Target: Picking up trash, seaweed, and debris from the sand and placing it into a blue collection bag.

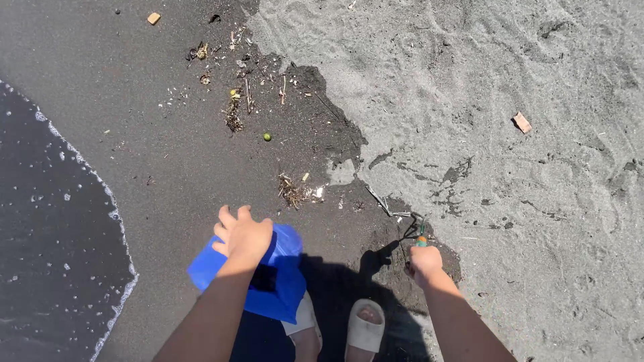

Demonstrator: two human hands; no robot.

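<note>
The left hand [243, 236] grips the rim of a blue bag [278, 281], fingers curled round the top edge and holding its mouth up just above the person's pale sandals [365, 327]. The right hand [424, 261] is clenched round the handle of a thin litter picker [396, 213], whose green-topped grip shows above the fist; the metal shaft runs forward and left along the ground, its tip lying on the dark damp sand [174, 154] near a small clump of twigs and debris [293, 191]. Judging from this, the step in hand is reaching with the picker toward that clump, and the next move seems to call for closing the tip on a piece and swinging it back over the bag mouth. Farther out lie a small green ball [267, 137], more scattered driftwood bits [233, 114], and two tan fragments [522, 122] on the paler dry sand [523, 67]. Foamy water [47, 221] laps in at the left edge
</note>
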